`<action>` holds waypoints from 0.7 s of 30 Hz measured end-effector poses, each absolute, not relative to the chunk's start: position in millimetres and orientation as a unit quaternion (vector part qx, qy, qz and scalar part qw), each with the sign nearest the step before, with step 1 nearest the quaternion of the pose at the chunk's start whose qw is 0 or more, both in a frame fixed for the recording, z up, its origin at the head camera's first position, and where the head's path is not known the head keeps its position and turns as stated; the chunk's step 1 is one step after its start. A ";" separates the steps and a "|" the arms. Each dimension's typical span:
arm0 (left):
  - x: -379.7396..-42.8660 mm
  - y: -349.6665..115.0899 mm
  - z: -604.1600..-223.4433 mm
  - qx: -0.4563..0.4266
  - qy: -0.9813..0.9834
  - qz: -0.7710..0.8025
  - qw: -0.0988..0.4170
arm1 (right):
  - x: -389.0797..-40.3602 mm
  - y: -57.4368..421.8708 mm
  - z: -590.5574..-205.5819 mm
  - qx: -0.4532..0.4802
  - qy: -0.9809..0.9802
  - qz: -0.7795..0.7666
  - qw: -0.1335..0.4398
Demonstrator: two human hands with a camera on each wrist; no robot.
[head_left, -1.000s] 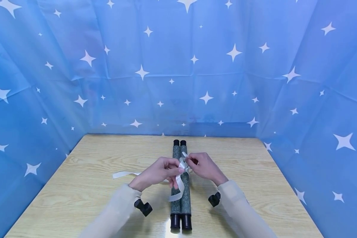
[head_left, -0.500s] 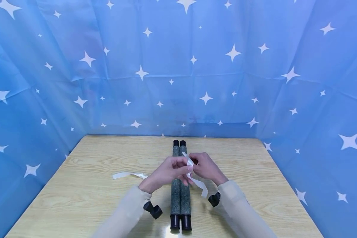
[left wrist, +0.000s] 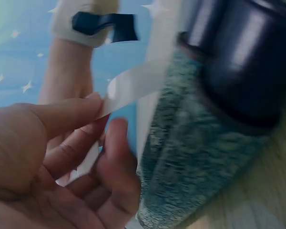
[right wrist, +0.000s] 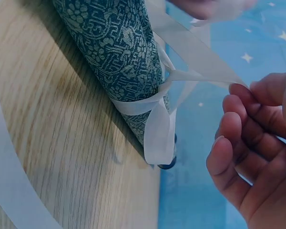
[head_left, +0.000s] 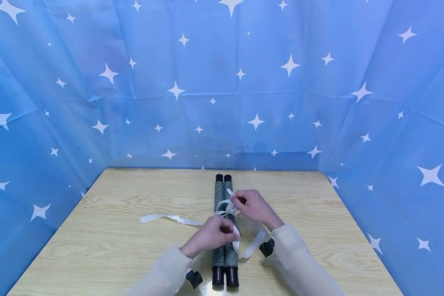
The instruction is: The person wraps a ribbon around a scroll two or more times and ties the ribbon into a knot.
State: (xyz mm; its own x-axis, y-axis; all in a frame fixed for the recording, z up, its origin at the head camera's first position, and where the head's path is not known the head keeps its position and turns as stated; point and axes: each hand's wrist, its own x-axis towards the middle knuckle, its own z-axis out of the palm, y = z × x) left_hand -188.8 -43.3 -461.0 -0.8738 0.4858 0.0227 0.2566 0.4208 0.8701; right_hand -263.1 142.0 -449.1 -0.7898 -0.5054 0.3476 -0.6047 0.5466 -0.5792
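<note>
A rolled scroll [head_left: 218, 255] in green patterned brocade, its two rollers side by side with dark end knobs, lies lengthwise on the table. White ribbon [right wrist: 138, 107] wraps around it, with a knot and a hanging loop seen in the right wrist view. My right hand [head_left: 255, 207] pinches a ribbon strand between thumb and index finger, right of the knot, pulling it taut. My left hand [head_left: 211, 234], over the lower half of the scroll, pinches another length of ribbon [left wrist: 133, 88] between thumb and index finger. The scroll's underside is hidden.
One ribbon tail [head_left: 170, 217] stretches left across the wooden table [head_left: 133, 189]. Another tail [head_left: 254, 246] curls down right of the scroll. A blue curtain with white stars [head_left: 222, 111] surrounds the table's back and sides. Each wrist wears a small black camera.
My left hand first moved right over the ribbon near the knot, then drew down toward the near end. The ribbon tail it holds swung to the right side. My right hand stayed in place.
</note>
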 end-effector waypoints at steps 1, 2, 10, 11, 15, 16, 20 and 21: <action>-187.8 -42.9 -462.2 0.223 0.846 0.473 0.105 | -262.7 142.2 -448.6 0.317 -0.876 0.356 0.069; -187.1 -43.0 -463.4 0.222 0.856 0.457 0.094 | -262.4 142.4 -448.4 0.317 -0.876 0.357 0.069; -188.9 -57.3 -461.6 0.162 0.890 0.416 0.094 | -262.1 143.0 -450.3 0.320 -0.876 0.352 0.075; -190.5 -59.7 -459.7 0.155 0.890 0.419 0.096 | -261.8 142.7 -450.0 0.320 -0.876 0.353 0.076; -198.4 -67.6 -447.1 0.142 0.886 0.435 0.080 | -261.6 141.4 -448.8 0.322 -0.872 0.362 0.072; -200.7 -69.0 -443.1 0.141 0.884 0.440 0.070 | -261.6 141.2 -448.5 0.321 -0.871 0.364 0.070; -209.5 -70.3 -428.7 0.134 0.880 0.455 0.024 | -261.1 139.7 -447.5 0.320 -0.872 0.364 0.064; -211.7 -69.5 -426.3 0.131 0.880 0.456 0.017 | -260.9 139.1 -447.3 0.319 -0.873 0.362 0.062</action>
